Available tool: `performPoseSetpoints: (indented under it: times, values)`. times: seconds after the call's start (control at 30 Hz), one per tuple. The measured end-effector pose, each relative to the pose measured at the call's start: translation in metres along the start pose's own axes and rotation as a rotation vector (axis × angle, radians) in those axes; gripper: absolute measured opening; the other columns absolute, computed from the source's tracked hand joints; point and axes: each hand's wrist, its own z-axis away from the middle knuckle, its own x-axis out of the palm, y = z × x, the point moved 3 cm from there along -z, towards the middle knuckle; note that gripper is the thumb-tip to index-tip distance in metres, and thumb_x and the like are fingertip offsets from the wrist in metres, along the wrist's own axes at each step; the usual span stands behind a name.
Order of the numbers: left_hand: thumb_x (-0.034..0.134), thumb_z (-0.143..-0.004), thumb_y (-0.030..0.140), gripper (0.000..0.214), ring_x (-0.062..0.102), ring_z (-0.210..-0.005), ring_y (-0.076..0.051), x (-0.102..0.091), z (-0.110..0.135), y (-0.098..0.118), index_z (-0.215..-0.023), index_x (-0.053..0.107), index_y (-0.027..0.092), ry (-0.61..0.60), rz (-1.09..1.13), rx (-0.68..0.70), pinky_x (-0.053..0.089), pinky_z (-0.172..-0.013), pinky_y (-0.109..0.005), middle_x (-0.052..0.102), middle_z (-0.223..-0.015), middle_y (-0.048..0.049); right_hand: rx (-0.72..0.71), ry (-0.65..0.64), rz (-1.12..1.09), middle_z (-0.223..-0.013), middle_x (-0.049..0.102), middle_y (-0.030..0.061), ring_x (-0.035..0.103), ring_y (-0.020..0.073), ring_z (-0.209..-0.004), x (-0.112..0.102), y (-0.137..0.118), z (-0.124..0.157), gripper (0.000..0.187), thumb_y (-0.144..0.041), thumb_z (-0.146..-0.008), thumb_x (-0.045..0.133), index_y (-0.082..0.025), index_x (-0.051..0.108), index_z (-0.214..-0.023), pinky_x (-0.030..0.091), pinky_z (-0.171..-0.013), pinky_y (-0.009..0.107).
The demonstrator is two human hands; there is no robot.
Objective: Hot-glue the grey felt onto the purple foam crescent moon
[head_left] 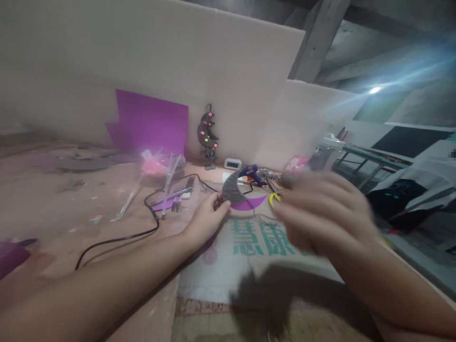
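Observation:
A purple crescent moon cutout (pixel 249 204), its upper part wrapped in grey cord (pixel 231 189), is in my left hand (pixel 206 216). My left fingers and thumb pinch its lower left edge. From the wrapped part a loose strand of cord (pixel 261 217) trails to the right, toward my right hand (pixel 327 213). That hand is raised at the right and smeared by motion, so its fingers and anything in them cannot be made out. Beneath both hands lies a pale woven sack (pixel 213 275) with green printed characters.
Behind the crescent are a blue glue gun (pixel 253 174), a yellow-handled tool (pixel 274 199) and a small white digital clock (pixel 232 164). A finished-looking moon ornament (pixel 206 133) and purple sheet (pixel 153 121) stand against the wall. Clear sticks (pixel 130 195) and a black cable (pixel 156 223) lie left.

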Motion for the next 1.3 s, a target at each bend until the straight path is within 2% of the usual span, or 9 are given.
performPoseSetpoints:
  times: [0.07,0.2,0.23,0.4,0.6,0.87,1.1,1.2,1.3]
  values:
    - [0.055,-0.084,0.032,0.015,0.055,-0.069,-0.014,-0.001,-0.001,-0.002,-0.086,0.054,0.017,-0.003,-0.009,0.001,0.041,-0.065,-0.025,0.06,-0.077,0.0005,0.011,0.023,0.039,-0.078,0.066,0.0031,0.061,0.0199,-0.075,0.042,0.036,-0.033,0.013,-0.029,-0.086,0.053,-0.028,0.065,-0.09,0.047,-0.075,0.037]
    - [0.055,-0.084,0.03,0.014,0.057,-0.072,-0.015,-0.002,-0.001,-0.002,-0.09,0.056,0.017,0.004,-0.057,-0.029,0.041,-0.065,-0.025,0.064,-0.079,-0.0011,0.756,-0.078,0.036,-0.089,0.068,0.0098,0.062,0.0246,-0.085,0.114,0.11,-0.001,0.025,-0.021,-0.085,0.042,-0.018,0.063,-0.096,0.048,-0.082,0.041]
    - [0.055,-0.084,0.029,0.014,0.058,-0.074,-0.016,-0.001,-0.001,-0.001,-0.091,0.056,0.017,-0.001,-0.067,-0.029,0.041,-0.067,-0.026,0.064,-0.08,-0.0016,0.812,-0.124,0.019,-0.096,0.068,0.0129,0.063,0.0267,-0.089,0.125,0.12,0.013,0.028,-0.022,-0.083,0.045,-0.015,0.062,-0.103,0.048,-0.084,0.043]
    - [0.055,-0.083,0.025,0.013,0.059,-0.079,-0.017,-0.001,0.0,0.004,-0.092,0.057,0.017,-0.012,-0.101,-0.017,0.041,-0.071,-0.027,0.066,-0.083,-0.0025,0.819,-0.29,-0.097,-0.123,0.063,0.0141,0.06,0.0274,-0.109,0.157,0.132,0.053,0.052,-0.029,-0.08,0.057,-0.016,0.051,-0.13,0.044,-0.098,0.043]
    - [0.055,-0.083,0.025,0.013,0.059,-0.08,-0.017,-0.001,0.0,0.002,-0.092,0.058,0.017,-0.035,-0.072,-0.015,0.042,-0.071,-0.027,0.066,-0.084,-0.0022,0.76,-0.39,-0.152,-0.12,0.062,0.0145,0.059,0.029,-0.108,0.179,0.131,0.052,0.054,-0.023,-0.077,0.061,-0.017,0.051,-0.13,0.044,-0.097,0.044]
    - [0.054,-0.084,0.026,0.016,0.058,-0.077,-0.015,-0.001,0.0,0.003,-0.096,0.057,0.017,-0.047,-0.088,-0.011,0.041,-0.071,-0.026,0.065,-0.086,-0.0014,0.838,-0.274,-0.169,-0.117,0.062,0.0147,0.058,0.0272,-0.108,0.166,0.135,0.043,0.038,-0.016,-0.076,0.055,-0.014,0.057,-0.114,0.043,-0.098,0.044]
    - [0.056,-0.081,0.028,0.014,0.056,-0.07,-0.015,-0.001,-0.002,-0.003,-0.09,0.057,0.017,-0.023,-0.098,-0.021,0.04,-0.066,-0.026,0.062,-0.077,-0.0001,0.983,-0.127,-0.291,-0.072,0.069,0.0048,0.065,0.0204,-0.069,0.108,0.135,0.022,0.023,-0.04,-0.084,0.057,-0.018,0.061,-0.089,0.053,-0.075,0.037]
    - [0.056,-0.081,0.028,0.015,0.056,-0.067,-0.014,-0.001,-0.002,-0.002,-0.091,0.057,0.018,-0.023,-0.068,-0.027,0.041,-0.064,-0.026,0.063,-0.079,-0.0006,1.025,0.038,-0.411,-0.054,0.061,0.0007,0.06,0.0174,-0.056,0.079,0.117,0.029,0.033,-0.049,-0.085,0.056,-0.02,0.058,-0.069,0.053,-0.067,0.034]
    - [0.055,-0.081,0.027,0.015,0.058,-0.068,-0.014,-0.001,-0.002,-0.001,-0.093,0.057,0.018,-0.036,-0.06,-0.031,0.042,-0.063,-0.025,0.064,-0.081,-0.0009,1.109,0.191,-0.458,-0.059,0.064,0.002,0.062,0.0179,-0.057,0.06,0.088,0.047,0.029,-0.046,-0.081,0.063,-0.021,0.059,-0.067,0.054,-0.064,0.034]
